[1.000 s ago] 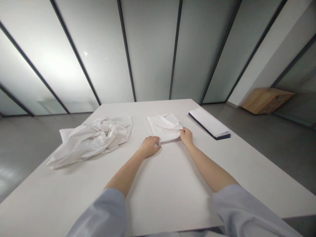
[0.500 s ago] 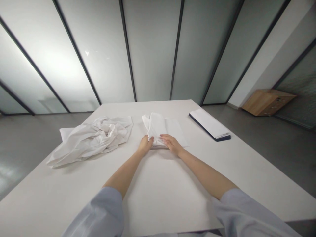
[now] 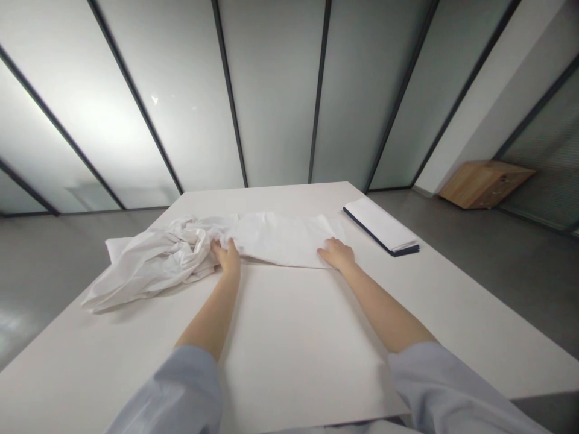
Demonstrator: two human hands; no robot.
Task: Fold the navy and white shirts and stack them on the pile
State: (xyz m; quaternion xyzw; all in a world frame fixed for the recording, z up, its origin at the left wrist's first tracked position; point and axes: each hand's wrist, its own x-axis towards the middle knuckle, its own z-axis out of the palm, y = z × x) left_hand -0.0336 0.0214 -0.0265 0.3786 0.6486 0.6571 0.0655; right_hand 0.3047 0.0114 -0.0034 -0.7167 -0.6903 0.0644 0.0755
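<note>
A white cloth (image 3: 280, 238) lies stretched out sideways across the middle of the table, its front edge slightly wavy. At its left end my left hand (image 3: 227, 258) touches the fabric, thumb and fingers apart. My right hand (image 3: 339, 253) rests on the cloth's right part near the front edge, with fingers spread out flat. Just beside my left hand is a crumpled heap of white fabric (image 3: 154, 262), meeting the left end of the cloth. Whether the two are one piece I cannot tell.
On the right of the white table (image 3: 298, 349) lies a folded white cloth (image 3: 382, 224) with a dark blue layer (image 3: 402, 251) under it. A wooden cabinet (image 3: 479, 184) stands on the floor at the far right. Frosted glass panels (image 3: 275, 90) rise behind the table.
My left hand has moved left, and the folded-over part of the white cloth is now spread out towards the heap. My right hand has shifted a little to the right.
</note>
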